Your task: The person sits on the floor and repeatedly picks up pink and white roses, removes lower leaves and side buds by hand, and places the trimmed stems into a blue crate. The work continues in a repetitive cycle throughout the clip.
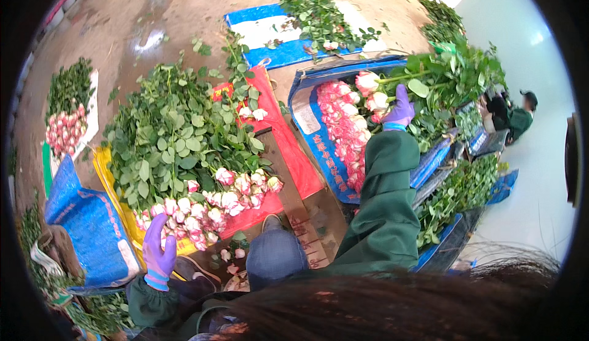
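Note:
My right hand (399, 111), in a purple glove, reaches over roses on the right, its palm side and most fingers hidden. Pale pink-edged rose heads (378, 102) lie just left of it, their leafy stems pointing right. A dense bed of pink roses (338, 115) lies on blue printed sheeting (309, 144) beside them. My left hand (158, 249), also gloved in purple, is raised with fingers apart and nothing in it. Near it, a pile of white-and-pink roses (198, 217) with long leafy stems (170, 134) rests on yellow and red sheets.
A marked wooden board (301, 221) lies beside my knee. Folded blue sheeting (92, 235) stands at left. More roses (66, 127) lie far left, and leafy stems (317, 19) on a blue-and-white sheet ahead. Another person (520, 115) is at far right, by a pale wall (529, 175).

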`<state>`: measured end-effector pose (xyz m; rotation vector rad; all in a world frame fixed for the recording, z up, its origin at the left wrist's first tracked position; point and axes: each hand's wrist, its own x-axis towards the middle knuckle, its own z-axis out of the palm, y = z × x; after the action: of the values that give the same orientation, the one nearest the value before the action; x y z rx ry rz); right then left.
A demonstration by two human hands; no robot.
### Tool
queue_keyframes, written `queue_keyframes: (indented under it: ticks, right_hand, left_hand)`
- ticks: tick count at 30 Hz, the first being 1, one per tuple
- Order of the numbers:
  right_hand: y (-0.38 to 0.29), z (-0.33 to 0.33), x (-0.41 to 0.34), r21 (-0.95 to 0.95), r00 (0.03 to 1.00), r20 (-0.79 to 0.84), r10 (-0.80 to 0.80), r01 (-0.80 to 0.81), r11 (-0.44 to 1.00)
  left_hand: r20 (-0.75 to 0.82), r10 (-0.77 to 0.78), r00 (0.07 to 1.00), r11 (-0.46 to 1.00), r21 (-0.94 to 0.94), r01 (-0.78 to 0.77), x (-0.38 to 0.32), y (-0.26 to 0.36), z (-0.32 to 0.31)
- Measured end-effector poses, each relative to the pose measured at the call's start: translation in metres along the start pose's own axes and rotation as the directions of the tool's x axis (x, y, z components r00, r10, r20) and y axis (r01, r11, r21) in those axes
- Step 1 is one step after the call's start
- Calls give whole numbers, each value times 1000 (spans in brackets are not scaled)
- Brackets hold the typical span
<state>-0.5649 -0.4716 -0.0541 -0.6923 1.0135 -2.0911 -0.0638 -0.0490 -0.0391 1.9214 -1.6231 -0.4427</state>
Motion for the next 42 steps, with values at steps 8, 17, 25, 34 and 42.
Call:
queue_keyframes:
  ticks: [8,17,25,34,42]
  right_hand:
    - [121,-16,77,-269,697,108,708,-666,696]
    - [157,-13,127,-571,577,166,800,-605,555]
    - [157,-10,138,-768,612,-30,791,-521,374]
    - [126,16,85,-904,813,-56,579,-288,317]
    - [88,91,-209,-639,348,699,625,697,325]
  left_hand:
    - [172,-45,984,997,-56,55,28,-7,40]
    - [305,-109,946,986,-85,141,45,-23,56]
    - [348,-95,933,985,-100,138,49,-23,49]
    - [253,6,967,999,-38,4,37,-16,-7]
    - [-200,-144,969,979,-169,111,27,-42,-56]
